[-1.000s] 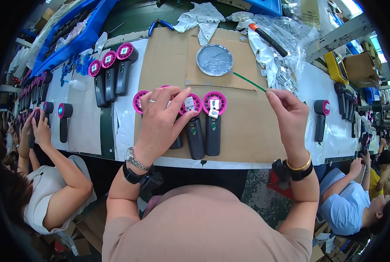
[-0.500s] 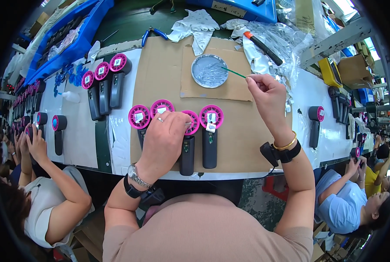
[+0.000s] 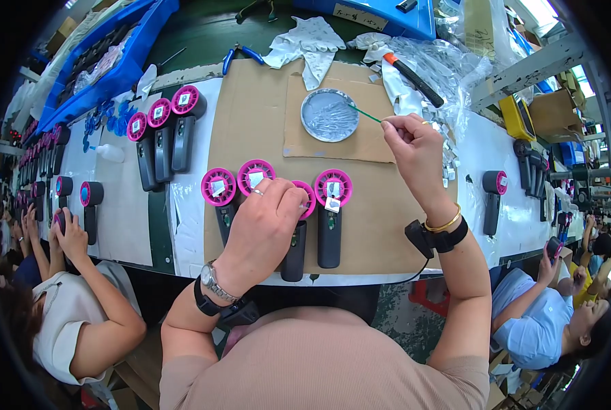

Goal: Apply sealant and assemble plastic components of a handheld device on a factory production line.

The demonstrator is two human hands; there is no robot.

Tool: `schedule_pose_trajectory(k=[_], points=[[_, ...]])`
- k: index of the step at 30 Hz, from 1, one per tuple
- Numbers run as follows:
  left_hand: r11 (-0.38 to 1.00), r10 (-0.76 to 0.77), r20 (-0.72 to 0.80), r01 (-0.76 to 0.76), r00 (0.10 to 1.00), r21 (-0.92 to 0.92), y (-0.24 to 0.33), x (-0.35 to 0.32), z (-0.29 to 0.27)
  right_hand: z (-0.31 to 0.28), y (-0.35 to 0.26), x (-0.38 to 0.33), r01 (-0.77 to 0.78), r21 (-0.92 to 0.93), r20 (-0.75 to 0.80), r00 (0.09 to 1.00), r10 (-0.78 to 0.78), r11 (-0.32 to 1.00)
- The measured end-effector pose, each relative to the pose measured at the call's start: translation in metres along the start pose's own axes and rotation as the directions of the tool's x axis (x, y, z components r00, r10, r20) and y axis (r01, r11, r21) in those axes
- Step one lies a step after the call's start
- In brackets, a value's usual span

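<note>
My right hand (image 3: pixel 415 147) pinches a thin green stick (image 3: pixel 367 115); its tip reaches over the round grey dish (image 3: pixel 303 125), which holds a pale, streaky substance. The dish stands on a small cardboard piece. My left hand (image 3: pixel 261 222) is closed at the pink head of a dark handheld fan (image 3: pixel 294 254), with thumb and fingertips together; any small thing between them is hard to make out. To its right lies another pink-headed fan (image 3: pixel 329 239) with white squares on its head. Two more, a left fan (image 3: pixel 218 186) and a second fan (image 3: pixel 256 175), lie partly behind my left hand.
Three fans (image 3: pixel 163 147) lie to the left. Pliers (image 3: pixel 242 55), a white rag (image 3: pixel 305 44) and an orange-black tool (image 3: pixel 415 78) lie at the back near crumpled plastic. Blue bins (image 3: pixel 107 58) stand farther off. Co-workers sit on both sides; a single fan (image 3: pixel 492 205) lies at right.
My right hand and the stick have shifted slightly left, the tip staying over the dish. My left fingers have moved a little right and down at the fan head. The right co-worker's hands have parted.
</note>
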State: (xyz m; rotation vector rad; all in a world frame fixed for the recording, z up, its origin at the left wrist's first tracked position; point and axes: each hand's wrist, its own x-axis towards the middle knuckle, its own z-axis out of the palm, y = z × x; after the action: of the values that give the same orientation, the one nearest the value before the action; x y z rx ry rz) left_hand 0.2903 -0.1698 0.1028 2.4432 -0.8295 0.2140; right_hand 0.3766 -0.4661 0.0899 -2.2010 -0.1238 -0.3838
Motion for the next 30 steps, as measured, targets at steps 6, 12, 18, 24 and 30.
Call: schedule_pose_trajectory(k=[6,12,18,24,30], points=[[1.000,0.031,0.001,-0.031,1.000,-0.002,-0.002,0.000,-0.002,0.000,0.012,-0.001,-0.073,0.074,0.054,0.996,0.069,0.995],[0.999,0.012,-0.006,-0.013,1.000,-0.031,-0.005,-0.003,-0.006,0.003,0.014,-0.003,-0.197,0.170,0.101,0.978,0.182,0.966],[0.993,-0.047,0.097,0.057,0.994,-0.107,-0.001,0.003,-0.018,0.001,0.009,-0.004,-0.379,0.268,0.173,0.923,0.343,0.886],[0.987,-0.062,0.125,0.079,0.990,-0.138,0.001,-0.002,-0.011,-0.011,0.004,-0.017,-0.399,0.363,0.151,0.917,0.370,0.842],[0.978,-0.040,0.051,0.050,0.998,-0.204,0.011,-0.013,-0.019,-0.015,0.002,-0.028,-0.243,0.366,0.004,0.966,0.260,0.898]])
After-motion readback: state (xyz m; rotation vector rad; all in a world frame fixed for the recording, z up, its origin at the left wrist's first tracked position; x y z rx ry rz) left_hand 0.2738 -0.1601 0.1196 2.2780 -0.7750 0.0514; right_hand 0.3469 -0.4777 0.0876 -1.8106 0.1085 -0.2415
